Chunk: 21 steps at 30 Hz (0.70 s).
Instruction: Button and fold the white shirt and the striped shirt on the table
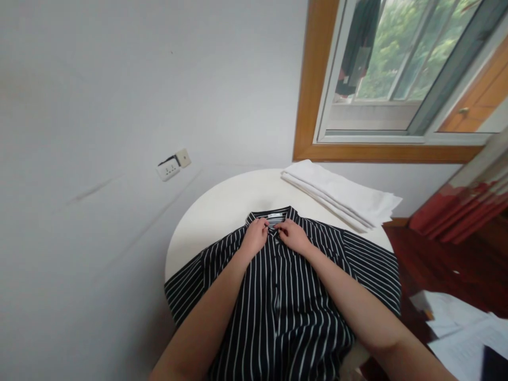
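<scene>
A black shirt with white stripes lies front up on a round white table, its collar toward the wall and its short sleeves spread to both sides. At the left side of the collar opening, my left hand has its fingers closed on the edge of the cloth. My right hand pinches the opposite side of the collar, a small gap away. A pale label shows inside the neck. The fingertips partly hide the collar edges, and the shirt's lower part runs out of view.
Folded white cloth or paper lies at the table's back right, below a wood-framed window. A wall socket is at the left. Papers sit low at the right, and a red and white curtain hangs behind.
</scene>
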Each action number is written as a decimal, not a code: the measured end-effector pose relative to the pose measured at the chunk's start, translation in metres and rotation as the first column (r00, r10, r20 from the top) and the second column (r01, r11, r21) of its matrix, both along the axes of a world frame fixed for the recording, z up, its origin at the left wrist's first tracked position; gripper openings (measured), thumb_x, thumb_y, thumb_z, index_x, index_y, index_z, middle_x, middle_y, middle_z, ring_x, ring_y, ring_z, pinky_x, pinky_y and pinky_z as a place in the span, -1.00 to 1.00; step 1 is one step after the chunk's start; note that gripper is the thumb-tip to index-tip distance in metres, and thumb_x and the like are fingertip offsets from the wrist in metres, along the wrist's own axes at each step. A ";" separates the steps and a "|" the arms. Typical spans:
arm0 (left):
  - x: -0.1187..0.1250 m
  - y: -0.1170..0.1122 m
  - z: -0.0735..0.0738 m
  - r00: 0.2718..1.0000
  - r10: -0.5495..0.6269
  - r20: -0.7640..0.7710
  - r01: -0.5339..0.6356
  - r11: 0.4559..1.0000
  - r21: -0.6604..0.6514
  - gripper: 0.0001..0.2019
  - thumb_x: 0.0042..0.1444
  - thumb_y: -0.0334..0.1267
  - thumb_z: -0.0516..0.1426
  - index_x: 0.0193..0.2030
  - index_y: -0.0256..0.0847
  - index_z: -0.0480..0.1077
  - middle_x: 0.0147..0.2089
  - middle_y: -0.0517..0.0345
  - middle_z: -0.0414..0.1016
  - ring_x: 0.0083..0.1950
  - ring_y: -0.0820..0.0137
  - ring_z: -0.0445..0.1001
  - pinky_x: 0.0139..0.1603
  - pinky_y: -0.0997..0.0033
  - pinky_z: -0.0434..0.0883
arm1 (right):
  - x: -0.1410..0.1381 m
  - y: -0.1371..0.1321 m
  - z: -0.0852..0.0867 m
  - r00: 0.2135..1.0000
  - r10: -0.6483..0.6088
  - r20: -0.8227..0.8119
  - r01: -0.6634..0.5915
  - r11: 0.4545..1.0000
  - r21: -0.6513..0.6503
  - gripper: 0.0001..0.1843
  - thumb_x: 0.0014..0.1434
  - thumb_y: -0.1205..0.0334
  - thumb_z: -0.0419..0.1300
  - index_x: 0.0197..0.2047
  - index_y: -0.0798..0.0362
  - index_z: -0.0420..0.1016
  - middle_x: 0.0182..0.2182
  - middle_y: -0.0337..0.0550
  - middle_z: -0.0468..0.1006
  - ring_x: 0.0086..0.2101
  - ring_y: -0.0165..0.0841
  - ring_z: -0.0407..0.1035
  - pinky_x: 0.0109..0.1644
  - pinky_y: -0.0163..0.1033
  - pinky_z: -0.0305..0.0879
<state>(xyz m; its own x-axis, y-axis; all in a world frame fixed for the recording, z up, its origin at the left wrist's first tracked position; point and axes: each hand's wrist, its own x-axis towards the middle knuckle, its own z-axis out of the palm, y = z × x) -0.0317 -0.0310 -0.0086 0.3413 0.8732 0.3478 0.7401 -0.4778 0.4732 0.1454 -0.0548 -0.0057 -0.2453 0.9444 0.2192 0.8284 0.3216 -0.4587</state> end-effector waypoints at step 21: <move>-0.003 -0.006 -0.003 0.999 -0.054 0.000 0.054 0.998 -0.014 -0.91 0.11 -0.37 0.14 -0.22 -0.19 0.43 -0.23 0.10 0.34 -0.08 0.27 0.35 0.06 0.18 0.30 | 0.007 0.006 -0.008 0.963 0.075 -0.259 -0.062 0.996 0.058 -0.78 0.18 0.39 0.10 -0.17 0.01 0.51 -0.41 -0.26 0.36 -0.39 -0.42 0.28 -0.23 -0.31 0.19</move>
<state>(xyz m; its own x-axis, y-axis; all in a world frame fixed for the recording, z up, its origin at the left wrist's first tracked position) -0.0343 -0.0370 -0.0113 0.3887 0.8581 0.3355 0.7136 -0.5107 0.4796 0.1525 -0.0489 -0.0132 -0.2370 0.9140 0.3293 0.6576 0.4004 -0.6381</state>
